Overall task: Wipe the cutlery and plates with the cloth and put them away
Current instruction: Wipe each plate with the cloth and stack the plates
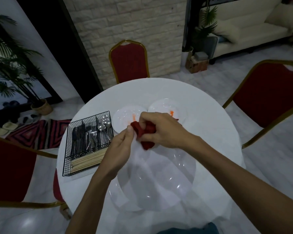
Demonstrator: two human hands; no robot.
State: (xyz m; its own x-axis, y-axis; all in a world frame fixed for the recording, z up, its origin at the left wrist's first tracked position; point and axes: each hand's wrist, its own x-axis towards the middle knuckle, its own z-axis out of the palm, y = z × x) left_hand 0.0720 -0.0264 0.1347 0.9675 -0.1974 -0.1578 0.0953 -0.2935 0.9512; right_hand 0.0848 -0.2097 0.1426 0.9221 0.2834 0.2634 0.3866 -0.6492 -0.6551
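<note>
Closest to you, a large white plate (152, 191) lies on the table (210, 132), under your forearms. Above its far rim your hands meet: your left hand (120, 149) pinches an edge of the red cloth (145, 132), and your right hand (161, 129) curls round the bunched rest. Whether cutlery is wrapped inside cannot be told. Just beyond lie two orange-smeared plates, the left smeared plate (122, 115) nearer your left hand and the right smeared plate (164, 105) partly behind your right. The wire cutlery basket (89, 117) sits off to your left.
</note>
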